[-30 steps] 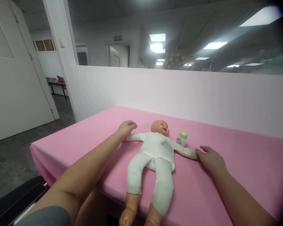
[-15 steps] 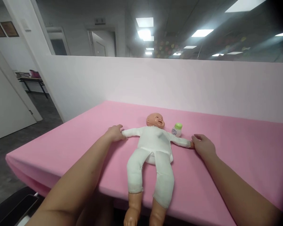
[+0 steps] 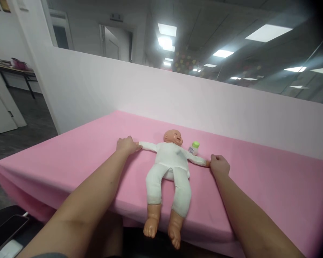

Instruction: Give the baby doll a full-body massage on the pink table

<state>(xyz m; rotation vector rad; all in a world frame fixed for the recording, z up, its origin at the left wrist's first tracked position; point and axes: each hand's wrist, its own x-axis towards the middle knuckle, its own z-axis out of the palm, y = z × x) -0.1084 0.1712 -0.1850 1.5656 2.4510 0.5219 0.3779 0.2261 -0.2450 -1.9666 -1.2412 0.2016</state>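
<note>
1. from my end of the feed, the left hand (image 3: 126, 145) is curled, its thumb and fingers pinching one small hand of the doll (image 3: 172, 157) at the end of its outstretched sleeve.

2. the right hand (image 3: 220, 165) is folded in, thumb and forefinger side closed on the doll's other hand. how hard either grip presses, i cannot tell.

3. the doll lies face up between my two hands, arms spread, feet (image 3: 150, 227) poking out past the near edge of the pink cover (image 3: 91, 143).

4. i judge it light, with a soft cloth body that would give and fold; the head (image 3: 173, 137) and feet look like smooth, firm plastic – shiny, so a bit slippery, though not fragile. the arms look floppy, so pulling by the hands would strain the sleeves; to carry its weight, i'd take it under the torso and head.

5. farther out, a small green-capped jar (image 3: 194, 148) stands just beyond the doll's arm, near its head, with the white wall (image 3: 150, 91) behind.
</note>
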